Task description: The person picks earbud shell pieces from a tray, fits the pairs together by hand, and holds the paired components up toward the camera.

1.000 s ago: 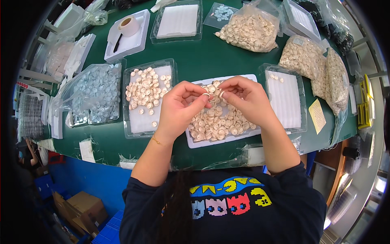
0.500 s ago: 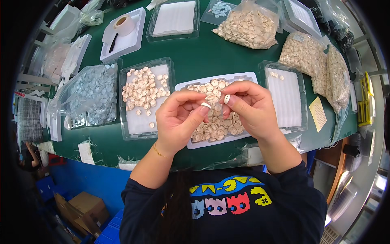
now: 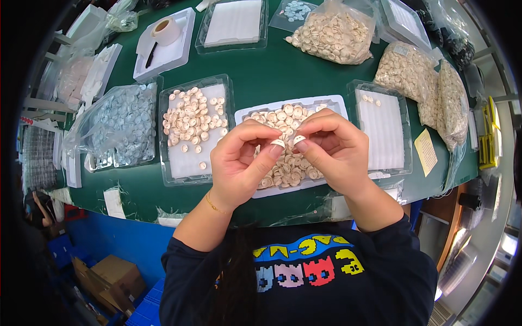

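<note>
A: How does the person's left hand (image 3: 235, 167) stand?

B: Closed at the tips: thumb and index finger pinch a cream button (image 3: 278, 143) by its edge.

A: And the right hand (image 3: 338, 156)?

B: The same pinch, mirrored, on a second button (image 3: 298, 139).

A: How do those two look?

B: Small, pale and matte, nearly white where the light catches them. Each shows a curved outer edge, with fingers covering the rest. The second has tiny dark specks on its face; whether they are holes, one cannot tell.

A: Where are they?

B: Up over the shallow white tray (image 3: 328, 101), near each other but apart, with a gap between the thumbs.

A: What lies below?

B: A heap of loose buttons (image 3: 284, 177), round and beige, many with a raised rim and a dished middle. More scattered buttons (image 3: 191, 120), slightly pinker, lie in the clear tray (image 3: 163, 158) to the left.
</note>
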{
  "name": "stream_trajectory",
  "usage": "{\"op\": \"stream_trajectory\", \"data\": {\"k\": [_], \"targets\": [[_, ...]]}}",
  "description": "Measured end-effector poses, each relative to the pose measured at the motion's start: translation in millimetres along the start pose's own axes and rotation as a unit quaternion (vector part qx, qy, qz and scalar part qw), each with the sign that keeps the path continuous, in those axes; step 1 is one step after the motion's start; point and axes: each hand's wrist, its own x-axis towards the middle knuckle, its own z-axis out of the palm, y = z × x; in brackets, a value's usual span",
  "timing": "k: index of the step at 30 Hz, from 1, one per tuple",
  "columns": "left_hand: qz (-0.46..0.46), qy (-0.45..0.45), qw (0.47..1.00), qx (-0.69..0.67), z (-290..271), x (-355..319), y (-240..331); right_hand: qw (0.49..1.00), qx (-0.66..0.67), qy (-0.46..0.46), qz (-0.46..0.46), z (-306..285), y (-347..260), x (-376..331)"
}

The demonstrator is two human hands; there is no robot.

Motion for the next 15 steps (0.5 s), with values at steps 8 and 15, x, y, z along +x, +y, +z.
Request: {"op": "stream_trajectory", "data": {"k": [8,15], "targets": [[0.063,0.012,0.998,0.023,-1.2,-1.5,-4.9,0.992,-0.071,-0.019,-0.099,-0.4,1.0,-1.3],[0.051,0.01,0.999,-0.011,0.1,-1.2,-4.7,0.986,-0.098,-0.023,-0.133,-0.5,1.8,-1.2]]}}
